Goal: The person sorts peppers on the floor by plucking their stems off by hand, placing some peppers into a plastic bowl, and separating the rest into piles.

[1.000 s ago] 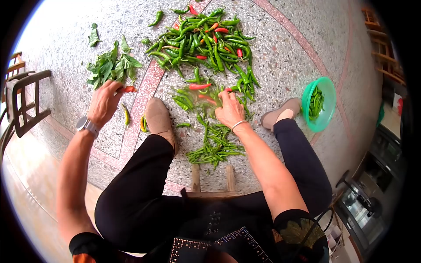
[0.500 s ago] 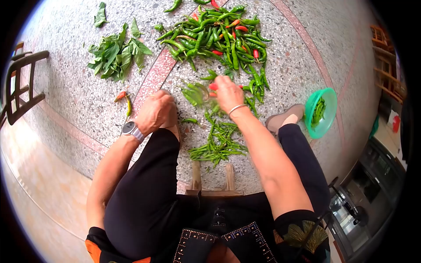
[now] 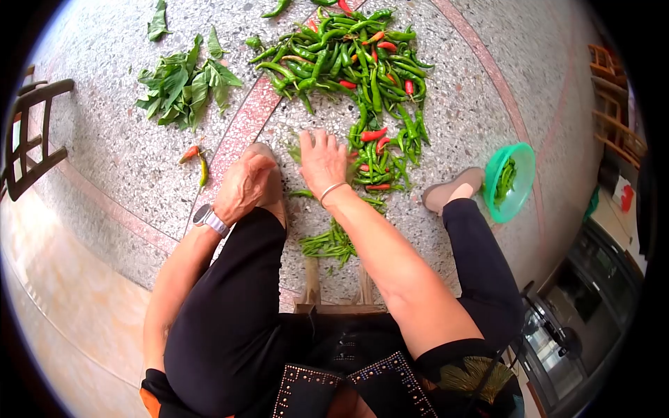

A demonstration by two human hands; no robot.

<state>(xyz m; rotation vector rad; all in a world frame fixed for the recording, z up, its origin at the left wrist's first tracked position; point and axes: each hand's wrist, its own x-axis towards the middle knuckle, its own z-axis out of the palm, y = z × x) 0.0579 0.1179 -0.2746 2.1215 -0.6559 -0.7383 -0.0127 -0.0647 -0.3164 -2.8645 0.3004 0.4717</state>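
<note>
My left hand (image 3: 244,182) is curled closed beside my left shoe, a grey watch on its wrist; whatever its fingers hold is hidden. Palm down over the floor, my right hand (image 3: 324,164) has its fingers stretched out, with blurred green peppers at its fingertips and edge. To its right lie green chili peppers (image 3: 380,164) with a few red ones (image 3: 373,134). Beyond them spreads a large heap of chili peppers (image 3: 327,59). Nearer my seat is a small pile of green pepper stems (image 3: 327,244), partly covered by my right forearm.
Green leaves (image 3: 185,87) are piled at the upper left. Two loose chilies, one a red chili (image 3: 189,154), lie left of my hand. A green plastic basket (image 3: 527,174) holding green pieces stands tilted past my right shoe (image 3: 453,188). Wooden chairs (image 3: 43,132) flank the speckled floor.
My right hand has moved left and slightly toward me, from over the red peppers to near my left hand. Red and green peppers now show where it was. My left hand has barely moved.
</note>
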